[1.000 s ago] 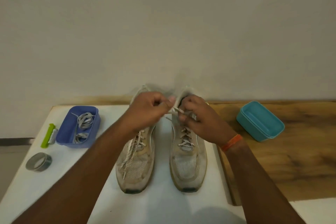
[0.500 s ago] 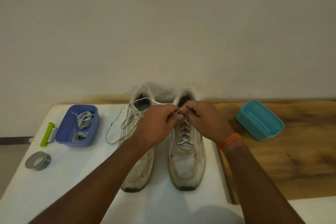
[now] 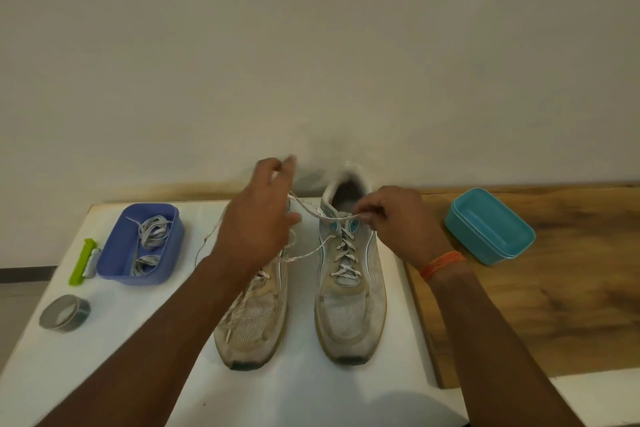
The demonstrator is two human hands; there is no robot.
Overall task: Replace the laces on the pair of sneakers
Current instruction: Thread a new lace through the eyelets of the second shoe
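head view: the two sneakers sit side by side on the white board (image 3: 311,388), toes toward the near edge, heels close to the wall (image 3: 311,45). the right hand (image 3: 398,218) pinches the lace (image 3: 325,216) at the top eyelets of the right sneaker (image 3: 351,291), fingers curled tight on it. the left hand (image 3: 258,225) is raised over the left sneaker (image 3: 254,322) with the same lace running up to it; fingers look curled, but blur hides whether they grip it. likely trouble: a hard pull could drag the light right sneaker sideways into its neighbour, or the lace could snag in the loose lace of the left sneaker, which trails left across the board. the wall leaves little room to pull away from the body. there is open board to the near side, and some to the left before the blue tub (image 3: 138,246) of laces, the green clip (image 3: 81,262) and the tape roll (image 3: 64,314). right of the board lies wood (image 3: 554,305) with a teal box (image 3: 488,227), well apart from the hands.
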